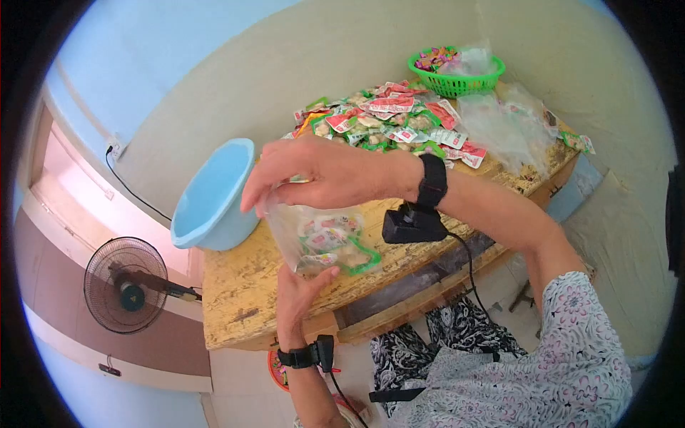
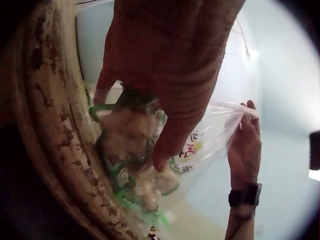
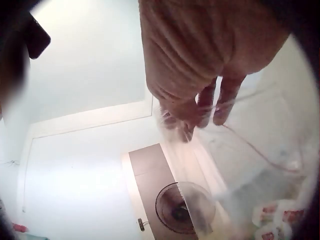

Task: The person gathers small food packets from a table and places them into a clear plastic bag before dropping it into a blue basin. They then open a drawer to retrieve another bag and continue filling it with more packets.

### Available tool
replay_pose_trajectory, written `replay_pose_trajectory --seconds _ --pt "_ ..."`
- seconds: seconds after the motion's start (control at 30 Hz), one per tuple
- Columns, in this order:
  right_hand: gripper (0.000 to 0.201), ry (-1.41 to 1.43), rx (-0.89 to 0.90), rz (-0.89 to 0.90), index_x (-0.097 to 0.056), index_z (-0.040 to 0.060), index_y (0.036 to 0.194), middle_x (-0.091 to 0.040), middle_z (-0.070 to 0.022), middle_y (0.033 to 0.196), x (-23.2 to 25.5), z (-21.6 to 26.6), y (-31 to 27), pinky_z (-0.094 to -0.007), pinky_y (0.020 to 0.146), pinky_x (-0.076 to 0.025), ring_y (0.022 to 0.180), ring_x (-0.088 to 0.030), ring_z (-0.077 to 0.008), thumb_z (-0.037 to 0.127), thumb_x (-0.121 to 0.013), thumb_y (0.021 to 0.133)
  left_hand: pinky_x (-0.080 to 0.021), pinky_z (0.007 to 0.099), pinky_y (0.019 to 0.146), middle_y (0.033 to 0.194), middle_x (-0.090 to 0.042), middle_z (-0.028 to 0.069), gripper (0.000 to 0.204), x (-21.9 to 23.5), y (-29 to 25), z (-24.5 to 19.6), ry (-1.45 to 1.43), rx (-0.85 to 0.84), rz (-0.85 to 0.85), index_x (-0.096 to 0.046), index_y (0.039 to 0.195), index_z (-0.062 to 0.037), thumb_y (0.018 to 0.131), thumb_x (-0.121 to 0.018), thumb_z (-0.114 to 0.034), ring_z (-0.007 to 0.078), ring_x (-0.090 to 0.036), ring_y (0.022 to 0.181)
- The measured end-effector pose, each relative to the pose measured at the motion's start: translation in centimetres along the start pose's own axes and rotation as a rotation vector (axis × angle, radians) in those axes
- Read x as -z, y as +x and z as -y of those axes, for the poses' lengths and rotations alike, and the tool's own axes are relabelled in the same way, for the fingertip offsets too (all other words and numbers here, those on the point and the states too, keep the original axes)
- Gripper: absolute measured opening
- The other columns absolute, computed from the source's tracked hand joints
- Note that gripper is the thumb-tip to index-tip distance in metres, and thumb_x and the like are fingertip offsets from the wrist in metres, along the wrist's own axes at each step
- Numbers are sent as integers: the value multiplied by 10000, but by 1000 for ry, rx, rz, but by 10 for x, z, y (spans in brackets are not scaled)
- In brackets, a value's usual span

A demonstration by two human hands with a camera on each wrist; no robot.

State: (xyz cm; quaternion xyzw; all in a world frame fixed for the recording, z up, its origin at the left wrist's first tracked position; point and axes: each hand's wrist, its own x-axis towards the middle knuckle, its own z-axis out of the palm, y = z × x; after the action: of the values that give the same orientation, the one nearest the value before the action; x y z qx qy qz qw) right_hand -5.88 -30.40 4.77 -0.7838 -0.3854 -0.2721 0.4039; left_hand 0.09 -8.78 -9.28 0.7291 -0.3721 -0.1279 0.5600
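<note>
A clear plastic bag (image 1: 280, 232) stands upright over the table's front left, with several green-edged snack packets (image 1: 335, 246) inside. My right hand (image 1: 321, 171) pinches the bag's top edge and draws it up; in the right wrist view the thin film (image 3: 240, 145) hangs from the thumb and fingertips. Lower down, my left hand (image 1: 296, 292) grips the bottom of the bag, its thumb lying across the front. Seen from the left wrist, that hand (image 2: 165, 75) spreads over pale, lumpy contents (image 2: 130, 135) in green-edged wrapping, while the right hand (image 2: 245, 150) stretches the film upward behind it.
A heap of red, white and green packets (image 1: 389, 107) covers the back of the worn yellow table (image 1: 239, 296). Behind it stands a green basket (image 1: 457, 84) of small wrapped pieces, with loose clear bags (image 1: 506, 132) nearby. A blue basin (image 1: 214, 196) sits left; a fan (image 1: 126, 285) stands beyond.
</note>
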Motion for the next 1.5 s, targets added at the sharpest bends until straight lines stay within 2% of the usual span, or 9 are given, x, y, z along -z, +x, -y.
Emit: replay_pose_trajectory --seconds 0.17,0.27,0.47,0.57,0.73,0.97,1.07,1.27,1.5 --pt "309 -2 -324 -466 -659 43 1219 -691 -76 1146 -11 -3 -61 -344 880 -547 1079 -654 -176 112 -687 919 -523 344 953 1199 -695 103 580 -11 -13 20 -178 100 -101 -592 1312 23 788 -835 -35 195 -656 1093" --pt "630 18 -621 -415 -498 93 1481 -588 -70 1411 -16 -10 -118 -369 1037 -486 1311 -552 -196 179 -755 912 -528 338 937 1205 -687 107 582 -23 -16 20 -283 64 -233 -580 1325 30 796 -816 -30 196 -662 1065" --pt "1136 165 -542 -265 -134 100 1641 -330 -182 1619 -52 -6 -139 -416 1178 -371 1484 -371 -290 209 -883 794 -504 347 999 1316 -619 125 685 -59 -9 7 -481 -154 -587 -485 1418 17 810 -799 12 210 -622 1161" --pt "1125 18 -492 -293 -154 56 1620 -397 -210 1567 -61 -43 -145 -438 1134 -419 1384 -482 -314 144 -885 770 -503 370 1015 1302 -628 121 703 -67 -3 16 -389 -114 -545 -487 1414 16 795 -820 -8 219 -625 1158" --pt "992 338 -862 -74 -270 41 1585 -556 -155 1430 -35 -33 -152 -333 1010 -510 1235 -584 -208 126 -865 795 -517 389 1034 1401 -554 135 920 -58 -11 14 -285 -82 -272 -354 1518 -9 745 -850 25 251 -581 1260" --pt "657 483 -640 10 -515 19 1427 -662 -63 1292 -40 -54 -168 -323 982 -515 1141 -602 -126 64 -799 836 -535 407 1029 1467 -506 140 999 -47 -15 9 -340 -144 44 -278 1581 -52 751 -827 38 273 -553 1308" --pt "559 556 -727 24 -568 16 1370 -671 -43 1275 -41 -54 -163 -315 986 -504 1125 -591 -104 66 -782 857 -544 391 1003 1395 -570 144 863 -31 -9 22 -49 -54 58 -396 1522 -20 768 -810 48 271 -598 1244" --pt "547 583 -546 -89 -566 13 1375 -699 -54 1223 -44 -56 -157 -299 927 -525 1066 -625 -101 44 -775 870 -555 365 964 1256 -670 131 670 -44 -9 4 -485 -88 -166 -560 1357 38 745 -830 15 241 -661 1130" --pt "451 273 -777 95 -633 8 1264 -729 -42 1125 -28 -33 -150 -320 923 -515 1014 -627 -103 60 -781 841 -547 360 967 1257 -673 128 666 -35 -8 21 -416 74 -56 -594 1344 12 726 -842 9 220 -658 1135"
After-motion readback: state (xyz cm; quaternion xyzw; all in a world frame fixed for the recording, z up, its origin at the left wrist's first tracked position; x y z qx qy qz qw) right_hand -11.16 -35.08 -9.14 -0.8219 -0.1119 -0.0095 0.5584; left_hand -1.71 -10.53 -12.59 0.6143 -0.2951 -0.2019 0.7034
